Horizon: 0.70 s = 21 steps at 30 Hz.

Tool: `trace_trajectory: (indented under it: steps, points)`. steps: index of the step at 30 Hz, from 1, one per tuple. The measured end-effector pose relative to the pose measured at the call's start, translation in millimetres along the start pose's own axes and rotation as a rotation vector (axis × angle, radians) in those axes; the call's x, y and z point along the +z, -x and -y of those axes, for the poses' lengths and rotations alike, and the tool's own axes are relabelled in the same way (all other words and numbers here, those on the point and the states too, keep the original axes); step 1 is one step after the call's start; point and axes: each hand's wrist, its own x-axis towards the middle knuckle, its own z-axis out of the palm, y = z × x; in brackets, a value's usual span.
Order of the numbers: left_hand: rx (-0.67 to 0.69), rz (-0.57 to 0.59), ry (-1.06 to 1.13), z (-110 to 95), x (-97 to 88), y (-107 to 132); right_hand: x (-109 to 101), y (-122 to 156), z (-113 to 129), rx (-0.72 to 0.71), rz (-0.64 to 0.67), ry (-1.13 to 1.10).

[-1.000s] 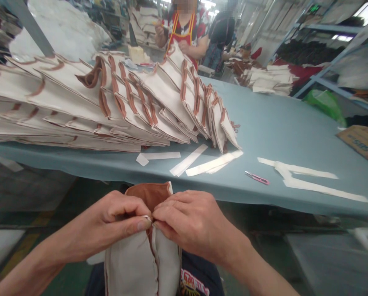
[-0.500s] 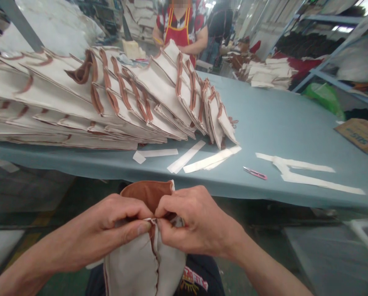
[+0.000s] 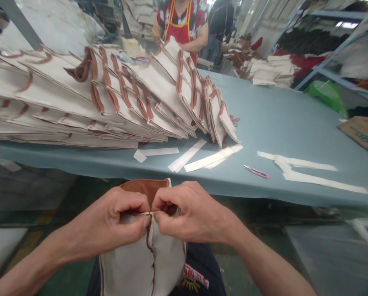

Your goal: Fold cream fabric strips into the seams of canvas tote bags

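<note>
Shifted slightly since the earlier frame, left hand (image 3: 123, 218) and right hand (image 3: 191, 213) have fingers pinched together on the brown-lined fabric piece's (image 3: 128, 263) upper edge, in front of the counter (image 3: 282, 123).

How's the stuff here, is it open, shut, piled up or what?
Cream piece, open at the top
Left hand, pinching its edge
Right hand, pinching beside it
Cream pile, stacked and leaning
White strips, lying flat
Pink snips, lying down; open or shut unclear
Green bag, crumpled
</note>
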Motion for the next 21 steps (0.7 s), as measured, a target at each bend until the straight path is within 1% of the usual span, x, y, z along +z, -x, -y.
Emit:
trace_trajectory:
  steps: [3,5,7,8,10,12,14,15,18,21]
  points:
    - [0.005,0.032,-0.143,-3.6,-7.9,-0.1,-2.0,-1.4,3.0,-0.043,0.015,0.095]
    - [0.040,0.050,-0.240,-7.5,-10.6,-2.5,-2.4,-2.7,2.8,-0.049,0.016,0.155]
    - [0.089,0.019,-0.311,-10.4,-9.6,-6.2,-1.0,-3.9,0.5,-0.037,0.004,0.217]
    - [0.102,0.004,-0.305,-11.0,-7.9,-8.0,0.4,-4.3,-1.4,-0.033,-0.005,0.239]
    - [0.075,0.003,-0.166,-10.3,-3.5,-10.9,4.1,-4.5,-6.2,-0.046,-0.029,0.253]
    - [-0.003,0.041,0.083,-7.6,0.0,-11.9,7.6,-3.5,-11.1,-0.102,-0.064,0.231]
    - [-0.079,0.067,0.297,-4.3,1.1,-10.7,9.5,-1.5,-14.1,-0.154,-0.093,0.155]
    - [-0.104,0.074,0.365,-2.8,0.8,-9.4,9.8,-0.3,-14.3,-0.161,-0.099,0.092]
    - [-0.151,0.072,0.454,-0.7,-2.9,-4.8,11.2,3.0,-10.5,-0.145,-0.120,-0.073]
    - [-0.154,0.035,0.447,-3.8,-7.0,-1.5,17.8,4.1,-3.4,-0.154,-0.176,-0.061]
